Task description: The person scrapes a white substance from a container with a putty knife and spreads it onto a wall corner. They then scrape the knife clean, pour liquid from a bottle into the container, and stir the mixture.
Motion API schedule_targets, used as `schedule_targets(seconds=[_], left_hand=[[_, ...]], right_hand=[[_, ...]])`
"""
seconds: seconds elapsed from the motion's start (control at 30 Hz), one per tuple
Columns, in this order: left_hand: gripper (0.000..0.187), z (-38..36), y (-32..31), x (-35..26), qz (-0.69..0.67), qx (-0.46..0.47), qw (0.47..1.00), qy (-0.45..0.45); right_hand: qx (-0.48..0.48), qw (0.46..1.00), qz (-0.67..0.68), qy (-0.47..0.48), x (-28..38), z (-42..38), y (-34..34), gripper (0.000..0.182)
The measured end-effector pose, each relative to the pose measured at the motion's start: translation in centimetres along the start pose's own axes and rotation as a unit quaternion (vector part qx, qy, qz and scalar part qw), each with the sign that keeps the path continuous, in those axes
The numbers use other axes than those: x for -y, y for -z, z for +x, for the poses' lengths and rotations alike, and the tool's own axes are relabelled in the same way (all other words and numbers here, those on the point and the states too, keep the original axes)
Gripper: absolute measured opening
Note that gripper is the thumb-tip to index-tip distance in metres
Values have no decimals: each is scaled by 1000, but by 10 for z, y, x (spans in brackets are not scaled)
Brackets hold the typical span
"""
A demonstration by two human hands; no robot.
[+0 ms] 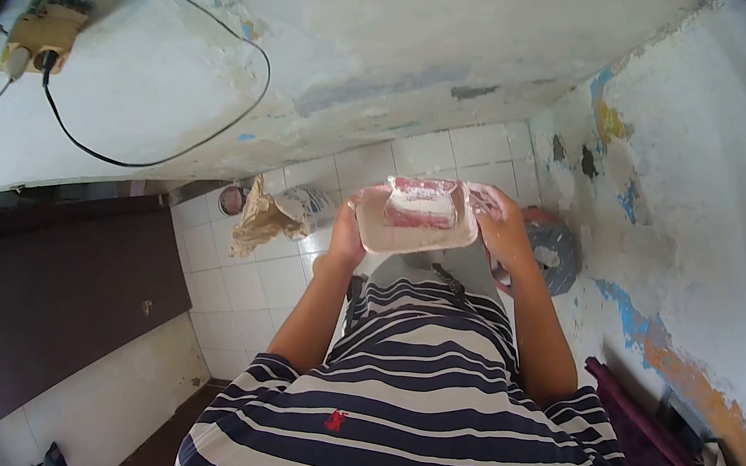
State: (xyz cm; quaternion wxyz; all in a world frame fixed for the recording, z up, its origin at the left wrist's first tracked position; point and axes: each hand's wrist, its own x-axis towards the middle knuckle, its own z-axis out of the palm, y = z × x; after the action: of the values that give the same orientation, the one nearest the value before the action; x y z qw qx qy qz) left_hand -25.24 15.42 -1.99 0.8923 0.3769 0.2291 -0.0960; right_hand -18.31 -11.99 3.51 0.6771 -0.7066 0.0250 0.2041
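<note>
In front of my body, I hold a shallow cream tray [419,242] with rounded corners between both hands. My left hand [350,232] is closed around its left edge. My right hand [500,229] grips the right edge, with white, paste-like smears over its fingers. Inside the tray, toward its far side, lies a reddish flat piece [422,206] coated with white paste; I cannot tell what kind of thing it is. The tray overlaps the tiled floor and my grey trousers in this view.
A crumpled brown paper bag [263,223] stands on the white floor tiles [244,284], beside a small round tub [231,200]. A grey round container [554,257] sits near the peeling right wall [706,211]. At left are a dark brown panel [68,292] and a wall socket [40,38] with cables.
</note>
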Motion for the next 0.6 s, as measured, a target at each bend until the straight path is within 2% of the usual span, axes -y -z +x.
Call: schedule_targets(seconds=[0.03,0.1,0.23,0.27,0.3,0.37,0.43,0.5,0.53,0.6], left_hand=[[50,-2,2,4,-3,-5,1000,7],[54,-3,2,5,47,-33,998,-34],[61,0,-4,16,12,-23,1000,-16],[66,4,2,20,19,27,999,-5],[66,3,-3,19,20,25,999,-3],[74,-3,-29,14,62,63,993,72],[78,-11,-42,23,86,39,991,96],[81,-10,-47,42,113,22,992,45],[81,-7,-48,52,114,23,992,49],[80,-1,-48,73,65,39,997,15]], right_hand=[[38,999,-25,-17,-2,-2,-3,42],[48,998,-11,-41,-4,-3,-4,44],[-3,999,-40,-23,-1,-5,0,54],[-14,999,15,-34,4,-6,1,55],[-25,996,70,-46,5,-8,3,58],[-44,996,53,-56,-9,-8,14,59],[-62,995,36,-63,-13,-14,26,61],[-62,991,106,-53,-17,-21,41,57],[-65,991,107,-55,-25,-23,50,57],[-27,989,141,-43,-46,-28,67,50]])
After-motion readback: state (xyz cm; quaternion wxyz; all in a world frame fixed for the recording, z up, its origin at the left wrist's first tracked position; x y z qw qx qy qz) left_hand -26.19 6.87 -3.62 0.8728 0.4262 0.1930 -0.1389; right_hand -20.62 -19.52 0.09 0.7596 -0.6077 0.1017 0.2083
